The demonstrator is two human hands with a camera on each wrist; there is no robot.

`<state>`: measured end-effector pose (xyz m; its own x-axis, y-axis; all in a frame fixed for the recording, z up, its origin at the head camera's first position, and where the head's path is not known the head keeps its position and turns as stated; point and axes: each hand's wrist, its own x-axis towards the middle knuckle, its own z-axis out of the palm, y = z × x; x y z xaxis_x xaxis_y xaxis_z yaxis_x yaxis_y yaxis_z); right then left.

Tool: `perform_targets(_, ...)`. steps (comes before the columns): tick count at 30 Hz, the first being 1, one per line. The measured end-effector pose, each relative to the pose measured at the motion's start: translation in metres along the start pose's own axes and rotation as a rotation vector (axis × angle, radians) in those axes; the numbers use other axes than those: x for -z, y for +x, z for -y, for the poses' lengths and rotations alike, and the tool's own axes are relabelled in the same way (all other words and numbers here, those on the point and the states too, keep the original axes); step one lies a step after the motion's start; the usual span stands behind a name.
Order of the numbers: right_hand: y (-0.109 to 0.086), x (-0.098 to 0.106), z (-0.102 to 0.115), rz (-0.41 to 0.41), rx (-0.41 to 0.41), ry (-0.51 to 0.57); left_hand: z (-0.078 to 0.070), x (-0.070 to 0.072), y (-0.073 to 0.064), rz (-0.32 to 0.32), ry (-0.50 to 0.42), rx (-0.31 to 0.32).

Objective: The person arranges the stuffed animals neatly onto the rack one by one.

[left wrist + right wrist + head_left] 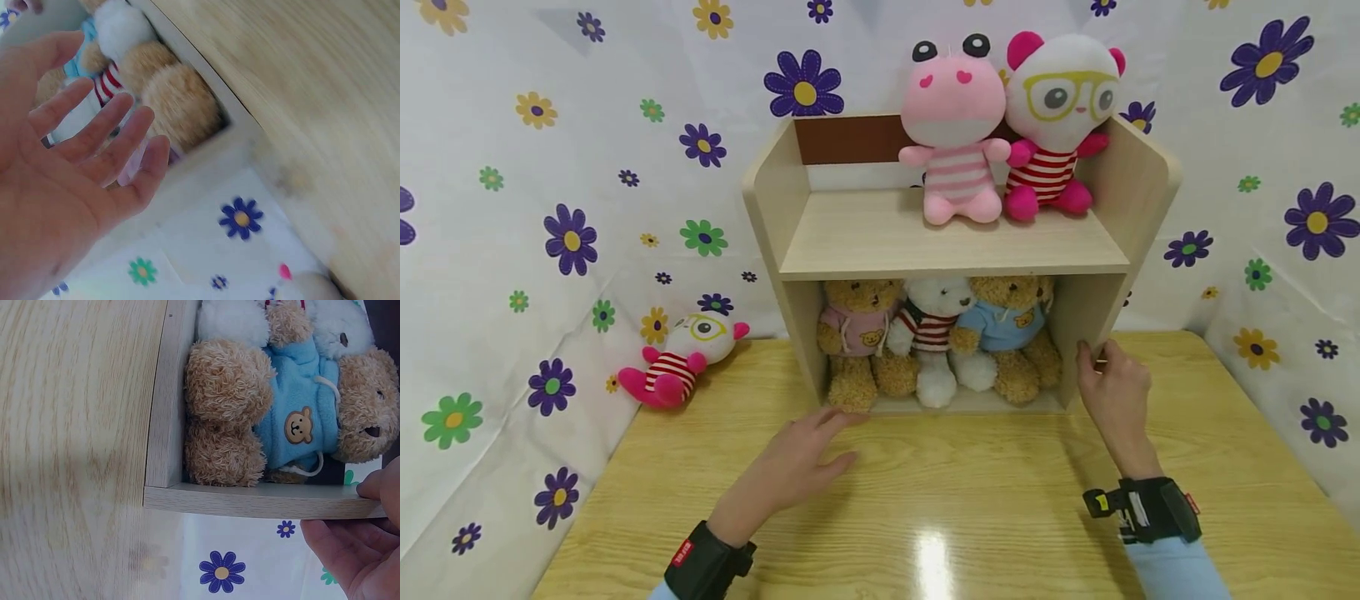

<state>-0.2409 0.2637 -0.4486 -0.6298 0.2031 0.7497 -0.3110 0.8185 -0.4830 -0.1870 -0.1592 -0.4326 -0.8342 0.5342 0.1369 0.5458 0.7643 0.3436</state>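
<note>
A pale wooden two-tier shelf [955,242] stands on the table. My right hand [1114,390] pinches the front edge of its right side panel, thumb on the inner face and fingers outside in the right wrist view. My left hand [797,458] is over the table before the shelf's lower left corner, fingers extended and holding nothing. Side by side in the lower compartment sit a brown teddy bear in a pink hoodie [863,332], a white bear in a striped sweater [934,325] and a brown teddy bear in a blue hoodie [300,406].
On the upper tier sit a pink plush toy with big eyes [957,125] and a panda plush with yellow glasses [1052,125]. Another glasses-wearing panda plush [681,362] leans at the table's left edge. Flowered cloth [490,317] hangs behind and beside the wooden table [970,492].
</note>
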Motion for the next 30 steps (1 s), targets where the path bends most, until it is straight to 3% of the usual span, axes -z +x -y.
perform_targets(9, 0.001, 0.001, -0.001, 0.002, 0.001, -0.013, 0.040, 0.022, -0.010, -0.093, 0.028, 0.082)
perform_targets(21, -0.001, 0.000, -0.001, 0.024, -0.015, 0.003, 0.118, 0.044, -0.014, -0.115, -0.030, 0.352)
perform_targets(25, 0.000, -0.001, -0.001, 0.030, -0.031, 0.007, 0.137, 0.054, -0.015, -0.201, -0.005, 0.419)
perform_targets(30, -0.002, -0.001, -0.001, 0.031, -0.035, 0.001, 0.151, 0.063, -0.014, -0.404, 0.020, 0.477)
